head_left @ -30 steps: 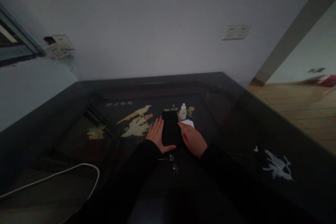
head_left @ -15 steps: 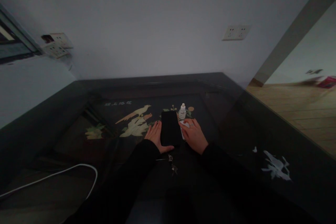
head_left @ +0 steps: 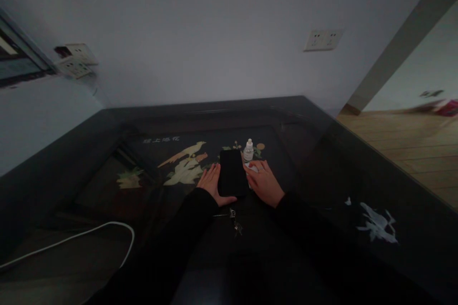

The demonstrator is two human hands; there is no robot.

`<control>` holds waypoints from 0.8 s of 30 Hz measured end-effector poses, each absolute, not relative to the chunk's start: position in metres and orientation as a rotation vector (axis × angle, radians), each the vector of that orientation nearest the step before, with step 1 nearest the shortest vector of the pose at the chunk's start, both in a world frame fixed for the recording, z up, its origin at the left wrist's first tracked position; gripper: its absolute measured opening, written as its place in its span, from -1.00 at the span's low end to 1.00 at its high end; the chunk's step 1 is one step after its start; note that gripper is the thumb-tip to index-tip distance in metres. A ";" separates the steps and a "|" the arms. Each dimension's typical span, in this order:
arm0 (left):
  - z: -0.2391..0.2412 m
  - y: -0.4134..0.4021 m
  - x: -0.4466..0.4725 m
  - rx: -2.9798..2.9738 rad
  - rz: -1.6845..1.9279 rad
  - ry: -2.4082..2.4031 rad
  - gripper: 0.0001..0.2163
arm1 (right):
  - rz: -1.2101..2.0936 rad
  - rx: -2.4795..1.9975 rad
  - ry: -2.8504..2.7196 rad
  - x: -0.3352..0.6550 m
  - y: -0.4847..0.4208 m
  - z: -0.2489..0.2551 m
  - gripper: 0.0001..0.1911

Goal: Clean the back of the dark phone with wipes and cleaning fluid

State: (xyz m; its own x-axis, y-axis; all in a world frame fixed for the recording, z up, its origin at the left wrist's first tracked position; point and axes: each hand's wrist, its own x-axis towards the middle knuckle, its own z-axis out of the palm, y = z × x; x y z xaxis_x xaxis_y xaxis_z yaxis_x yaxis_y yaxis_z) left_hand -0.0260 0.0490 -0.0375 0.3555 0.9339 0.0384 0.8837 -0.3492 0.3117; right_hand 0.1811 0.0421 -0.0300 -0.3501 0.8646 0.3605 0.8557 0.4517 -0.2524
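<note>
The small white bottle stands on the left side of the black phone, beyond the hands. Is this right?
Not quite. In the head view the small white bottle stands on the right side of the black phone, just beyond the right hand. The rest is correct.

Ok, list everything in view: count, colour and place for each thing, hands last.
phone: one, black, flat on the table between the two hands
small bottle: one, clear with a white cap, upright just beyond the phone's far right corner
white cloth: one, white, mostly hidden under the right hand
keys: one small bunch, metal, near side of the phone
cable: one, white, looped at the table's near left
table: one, dark and glossy, with bird and flower inlay
wall sockets: one white double plate on the far wall, more at the left
left hand: flat against the phone's left edge
right hand: resting on the white cloth, beside the phone's right edge
</note>
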 end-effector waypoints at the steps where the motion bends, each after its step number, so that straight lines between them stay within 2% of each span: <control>1: -0.038 0.048 -0.026 2.392 0.315 1.636 0.06 | 0.014 -1.441 -2.271 0.181 0.042 -0.030 -0.61; 24: -0.045 0.051 -0.027 2.417 0.296 1.624 0.08 | -0.011 -1.451 -2.315 0.181 0.041 -0.026 -0.60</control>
